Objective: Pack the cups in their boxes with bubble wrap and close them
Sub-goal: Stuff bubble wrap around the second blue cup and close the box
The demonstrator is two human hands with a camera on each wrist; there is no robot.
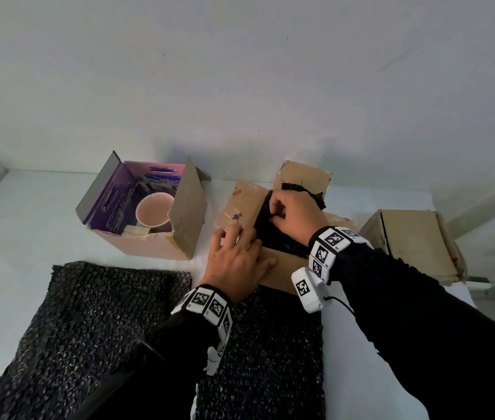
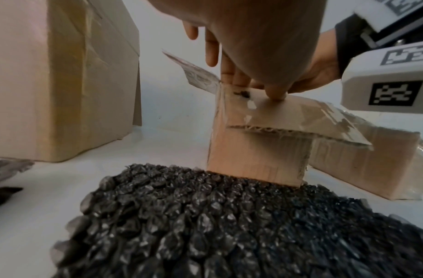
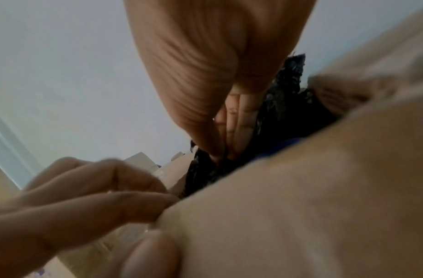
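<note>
White table (image 1: 28, 207): left hand (image 1: 237, 256) rests flat on box flap (image 1: 241, 204); right hand (image 1: 293, 212) seemingly pinches black wrap (image 1: 273, 237).

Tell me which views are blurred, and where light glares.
Head view: sharp, wide-angle bending; mild sheen on the black bubble wrap sheet. Left wrist view: mostly sharp; left hand soft. Right wrist view: heavily blurred brown cardboard flap, dim; no strong glare.
</note>
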